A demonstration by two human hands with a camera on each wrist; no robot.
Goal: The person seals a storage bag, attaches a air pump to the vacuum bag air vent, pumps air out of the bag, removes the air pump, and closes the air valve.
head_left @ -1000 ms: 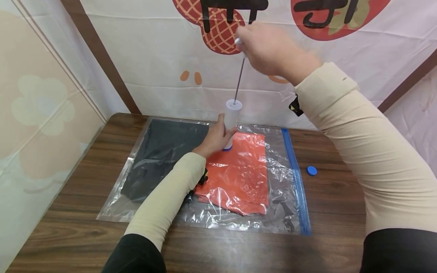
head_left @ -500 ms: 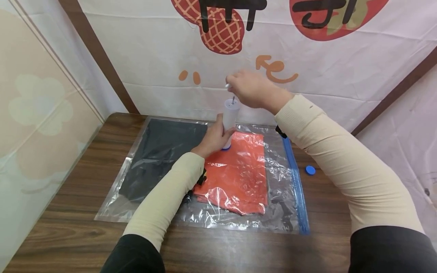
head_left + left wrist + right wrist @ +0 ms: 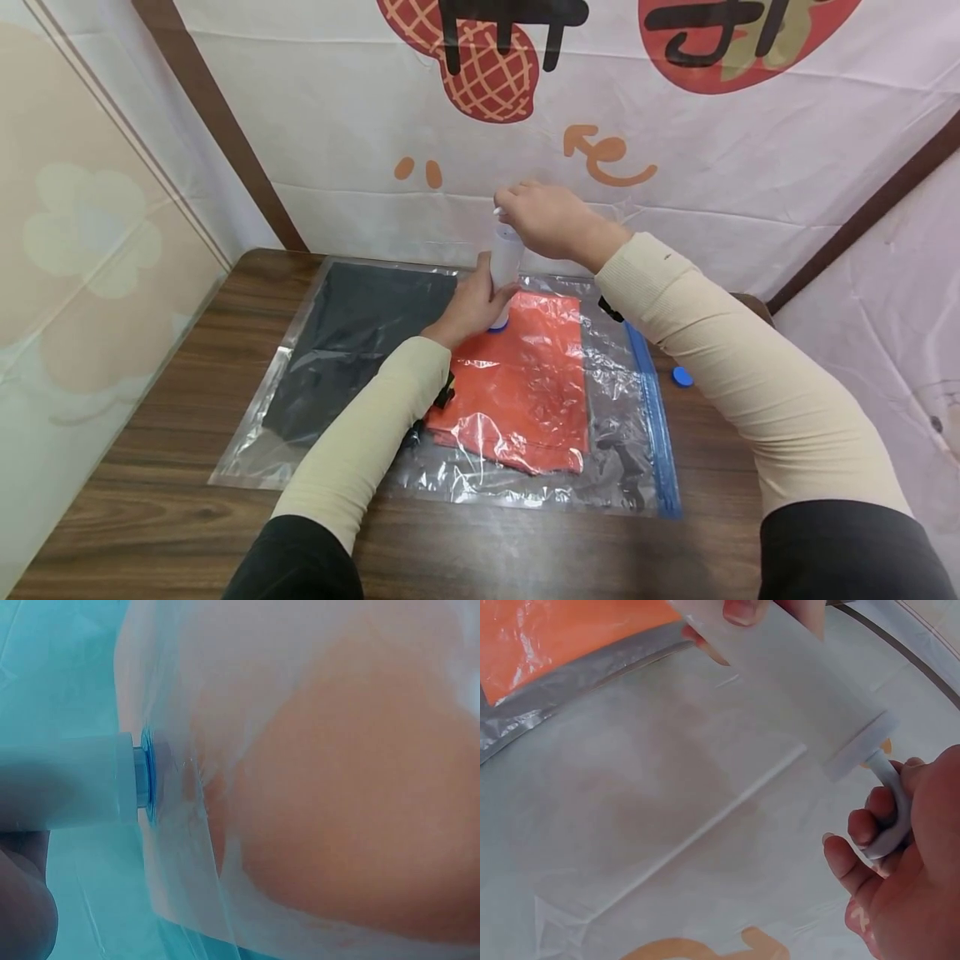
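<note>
A white hand pump (image 3: 507, 254) stands nearly upright on the blue valve (image 3: 497, 326) of a clear vacuum storage bag (image 3: 617, 375). Low around its barrel, my left hand (image 3: 471, 304) grips it. Above, my right hand (image 3: 553, 221) holds the pump's white handle (image 3: 892, 817), fingers curled about it close over the barrel's top. In the left wrist view the barrel's lower end meets the valve (image 3: 150, 778) on the film. Inside the bag lie a folded orange cloth (image 3: 525, 383) and a dark grey cloth (image 3: 352, 333).
A round blue cap (image 3: 682, 377) lies on the wooden table (image 3: 720, 467) to the right of the bag's blue zip edge (image 3: 654, 417). Behind the table hangs a printed white fabric wall (image 3: 337, 125), with another fabric panel (image 3: 90, 292) at the left.
My right hand has moved down with the handle. The metal rod, long in view at first, has gone into the barrel. My left hand stays on the pump.
</note>
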